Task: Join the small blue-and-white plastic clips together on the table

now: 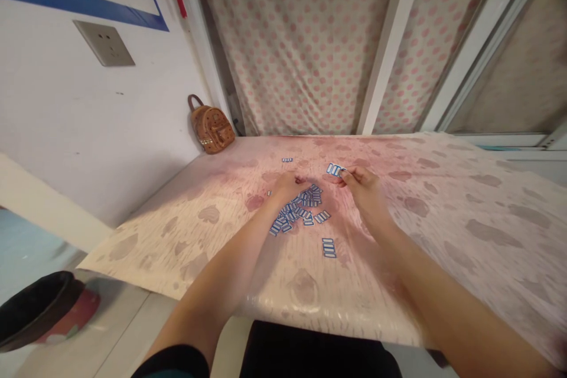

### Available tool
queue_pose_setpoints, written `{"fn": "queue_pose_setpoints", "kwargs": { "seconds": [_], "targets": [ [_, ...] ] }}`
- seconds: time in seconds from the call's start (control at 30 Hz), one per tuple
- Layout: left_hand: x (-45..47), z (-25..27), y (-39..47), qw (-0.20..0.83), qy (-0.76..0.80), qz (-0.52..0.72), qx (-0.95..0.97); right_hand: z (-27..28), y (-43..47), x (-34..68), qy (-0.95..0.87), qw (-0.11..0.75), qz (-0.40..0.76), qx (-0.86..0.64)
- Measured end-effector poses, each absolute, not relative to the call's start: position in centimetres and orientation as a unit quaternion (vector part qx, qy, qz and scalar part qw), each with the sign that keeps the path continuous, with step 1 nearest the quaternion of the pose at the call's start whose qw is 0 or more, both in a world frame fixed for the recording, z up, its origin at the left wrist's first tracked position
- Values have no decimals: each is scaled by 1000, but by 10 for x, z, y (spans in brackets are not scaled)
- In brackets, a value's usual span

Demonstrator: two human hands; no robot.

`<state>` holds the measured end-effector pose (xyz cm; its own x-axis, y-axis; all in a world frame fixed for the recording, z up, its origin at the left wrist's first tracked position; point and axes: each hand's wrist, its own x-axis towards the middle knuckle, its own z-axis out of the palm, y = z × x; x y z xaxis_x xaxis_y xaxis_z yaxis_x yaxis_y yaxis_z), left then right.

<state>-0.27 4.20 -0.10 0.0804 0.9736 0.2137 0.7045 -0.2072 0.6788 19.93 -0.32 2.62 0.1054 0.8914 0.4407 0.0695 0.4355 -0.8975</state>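
Between the thumb and fingers of my right hand (361, 183) is a small strip of blue-edged white labels (335, 169), raised at the far side of the pile. My left hand (289, 185) is at the upper left of a loose pile of similar blue-and-white label strips (297, 210). Its fingers are curled closed, and what they hold, if anything, is hidden. One separate label strip (328, 247) lies nearer the table's front edge. Beyond my left hand lies another short strip (287, 159), and a tiny piece (269, 193) shows beside my left wrist.
A patterned cover lies over the table (443, 218). At its back left corner a small brown backpack-shaped bag (213, 129) leans by the wall. A dotted curtain (305, 41) hangs behind the table. On the floor at left stands a dark-rimmed bin (66, 313).
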Motion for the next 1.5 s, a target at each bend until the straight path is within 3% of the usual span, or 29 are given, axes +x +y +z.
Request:
{"fn": "queue_pose_setpoints", "kwargs": {
  "seconds": [0.13, 0.27, 0.5, 0.7, 0.97, 1.27, 1.5],
  "targets": [
    [13, -6, 57, 171, 630, 259, 712, 21, 1, 200, -573, 617, 347, -413],
    [19, -4, 70, 197, 629, 221, 719, 21, 3, 201, -570, 622, 343, -414],
    [8, 11, 66, 219, 653, 251, 680, 25, 1, 200, -570, 626, 339, -410],
    [-4, 22, 50, 159, 662, 209, 702, 25, -2, 199, -572, 623, 349, -404],
    [-1, 18, 43, 233, 635, 165, 717, 22, -2, 197, -574, 618, 355, -403],
    [-7, 7, 39, 311, 559, 397, 658, 18, 0, 198, -576, 609, 351, -417],
    [5, 24, 27, 386, 455, 511, 619, 15, -2, 194, -619, 563, 349, -422]
  ]
}}
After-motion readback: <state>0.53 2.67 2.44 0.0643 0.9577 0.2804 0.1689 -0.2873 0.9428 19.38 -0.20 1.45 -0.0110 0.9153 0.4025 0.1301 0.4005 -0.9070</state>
